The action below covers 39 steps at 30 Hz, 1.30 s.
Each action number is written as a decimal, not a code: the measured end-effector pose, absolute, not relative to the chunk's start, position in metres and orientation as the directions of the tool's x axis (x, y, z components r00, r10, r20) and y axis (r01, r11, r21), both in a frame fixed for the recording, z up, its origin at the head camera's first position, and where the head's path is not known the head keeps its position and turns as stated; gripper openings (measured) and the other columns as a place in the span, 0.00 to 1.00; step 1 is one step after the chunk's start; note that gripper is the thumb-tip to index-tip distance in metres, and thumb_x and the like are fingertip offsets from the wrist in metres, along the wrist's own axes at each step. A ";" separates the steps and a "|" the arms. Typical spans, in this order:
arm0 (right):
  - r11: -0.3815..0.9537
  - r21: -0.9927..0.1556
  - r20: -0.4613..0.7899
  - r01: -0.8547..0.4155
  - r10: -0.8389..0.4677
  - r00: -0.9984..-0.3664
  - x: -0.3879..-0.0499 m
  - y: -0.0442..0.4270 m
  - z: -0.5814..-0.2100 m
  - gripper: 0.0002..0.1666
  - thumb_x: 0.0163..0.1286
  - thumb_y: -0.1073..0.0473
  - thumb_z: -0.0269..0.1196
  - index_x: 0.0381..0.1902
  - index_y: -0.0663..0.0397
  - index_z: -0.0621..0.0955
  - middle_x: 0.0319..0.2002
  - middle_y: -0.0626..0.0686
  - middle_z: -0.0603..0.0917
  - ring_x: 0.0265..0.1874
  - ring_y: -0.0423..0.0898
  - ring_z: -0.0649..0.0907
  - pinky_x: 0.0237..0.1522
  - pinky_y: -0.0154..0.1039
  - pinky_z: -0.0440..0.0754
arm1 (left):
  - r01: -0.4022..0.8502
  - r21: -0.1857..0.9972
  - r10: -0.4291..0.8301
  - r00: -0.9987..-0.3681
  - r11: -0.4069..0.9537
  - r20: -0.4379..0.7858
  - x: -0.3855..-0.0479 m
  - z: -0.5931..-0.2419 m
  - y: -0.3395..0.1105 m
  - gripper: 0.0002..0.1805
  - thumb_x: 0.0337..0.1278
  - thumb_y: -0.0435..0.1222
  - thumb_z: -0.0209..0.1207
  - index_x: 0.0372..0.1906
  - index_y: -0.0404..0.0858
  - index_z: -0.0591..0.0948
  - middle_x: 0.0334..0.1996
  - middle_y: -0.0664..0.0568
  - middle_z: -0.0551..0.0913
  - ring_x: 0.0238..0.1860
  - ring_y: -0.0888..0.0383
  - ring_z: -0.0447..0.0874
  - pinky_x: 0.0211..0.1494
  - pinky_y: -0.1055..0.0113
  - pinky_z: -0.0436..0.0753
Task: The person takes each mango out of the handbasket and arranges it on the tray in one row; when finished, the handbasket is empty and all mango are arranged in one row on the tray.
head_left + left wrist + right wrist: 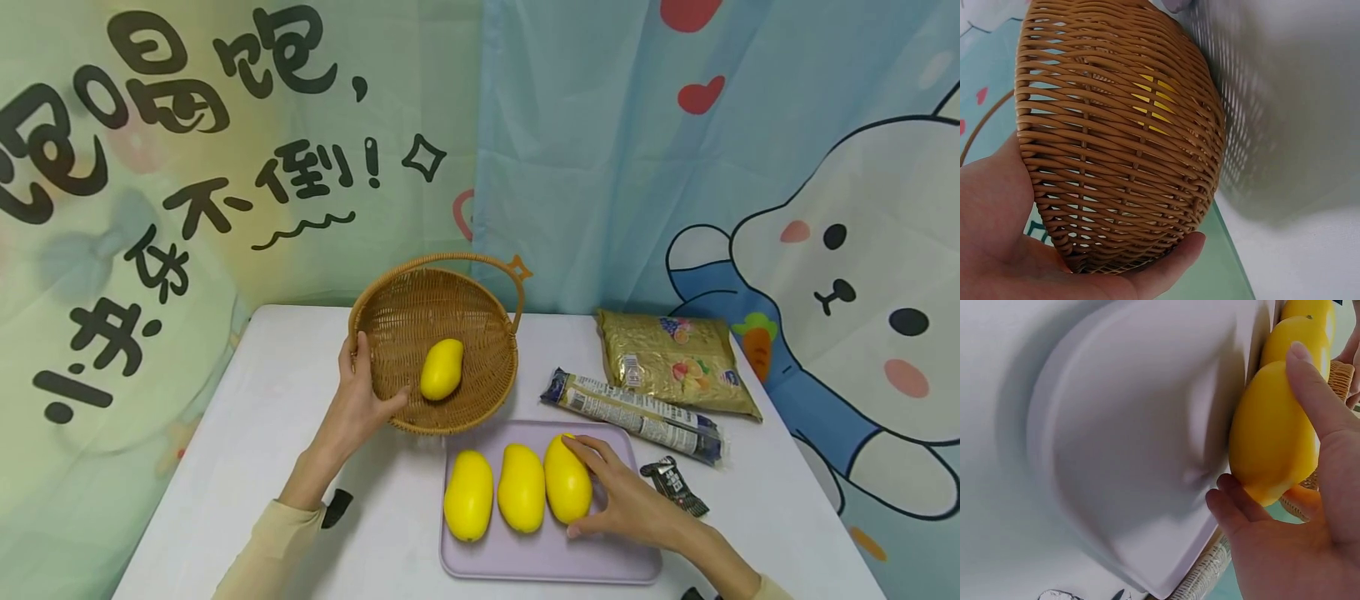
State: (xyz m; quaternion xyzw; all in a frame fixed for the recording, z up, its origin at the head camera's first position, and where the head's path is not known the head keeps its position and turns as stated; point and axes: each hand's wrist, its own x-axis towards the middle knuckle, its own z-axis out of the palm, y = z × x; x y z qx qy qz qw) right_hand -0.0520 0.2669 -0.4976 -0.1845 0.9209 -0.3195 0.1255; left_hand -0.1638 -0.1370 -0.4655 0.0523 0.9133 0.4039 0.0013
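Note:
My left hand (363, 404) grips the left rim of a brown wicker basket (397, 321), which is tilted so its inside faces me. One yellow mango (442, 369) lies inside; through the weave it shows as yellow slits in the left wrist view. On a lilac tray (551, 560) are three more mangoes in a row: a left mango (468, 497), a middle mango (521, 488) and a right mango (567, 481). My right hand (626, 500) holds the right mango (1272, 434) by its ends, thumb at one end and fingers at the other.
Behind the tray on the right lie a gold packet (675, 362) and a long wrapped packet (637, 415). A small black wrapper (675, 486) lies right of the tray, close to my right wrist. Printed curtains (555, 167) hang behind the white table (300, 358).

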 end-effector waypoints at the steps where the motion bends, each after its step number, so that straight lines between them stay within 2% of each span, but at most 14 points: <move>1: 0.727 -0.634 -0.106 -0.265 -0.421 -0.901 -0.052 0.267 -0.498 0.68 0.48 0.33 0.78 0.81 0.45 0.58 0.75 0.60 0.62 0.70 0.62 0.71 0.64 0.64 0.73 | 0.095 0.737 0.097 -0.994 0.669 0.041 -0.164 -0.465 -0.137 0.62 0.61 0.45 0.66 0.82 0.36 0.33 0.81 0.37 0.30 0.64 0.33 0.74 0.59 0.46 0.81; 7: 0.726 -0.627 -0.083 -0.283 -0.424 -0.902 -0.053 0.266 -0.503 0.69 0.48 0.31 0.77 0.81 0.45 0.58 0.76 0.57 0.62 0.71 0.59 0.70 0.67 0.63 0.71 | 0.093 0.738 0.101 -0.994 0.668 0.035 -0.164 -0.465 -0.137 0.62 0.61 0.46 0.66 0.82 0.37 0.32 0.81 0.37 0.30 0.64 0.32 0.74 0.58 0.46 0.81; 25: 0.723 -0.633 -0.101 -0.275 -0.429 -0.897 -0.054 0.268 -0.494 0.69 0.47 0.34 0.79 0.80 0.51 0.59 0.76 0.63 0.61 0.72 0.63 0.68 0.66 0.66 0.70 | 0.112 0.743 0.106 -0.993 0.660 0.055 -0.164 -0.465 -0.138 0.62 0.61 0.44 0.67 0.82 0.36 0.33 0.81 0.37 0.31 0.66 0.32 0.73 0.61 0.45 0.80; 39: 0.734 -0.631 -0.122 -0.251 -0.413 -0.902 -0.055 0.271 -0.493 0.69 0.47 0.33 0.78 0.80 0.51 0.59 0.76 0.64 0.60 0.69 0.64 0.70 0.65 0.67 0.71 | 0.121 0.740 0.110 -0.992 0.661 0.064 -0.165 -0.465 -0.138 0.62 0.61 0.44 0.67 0.81 0.35 0.33 0.81 0.37 0.31 0.65 0.32 0.73 0.60 0.45 0.81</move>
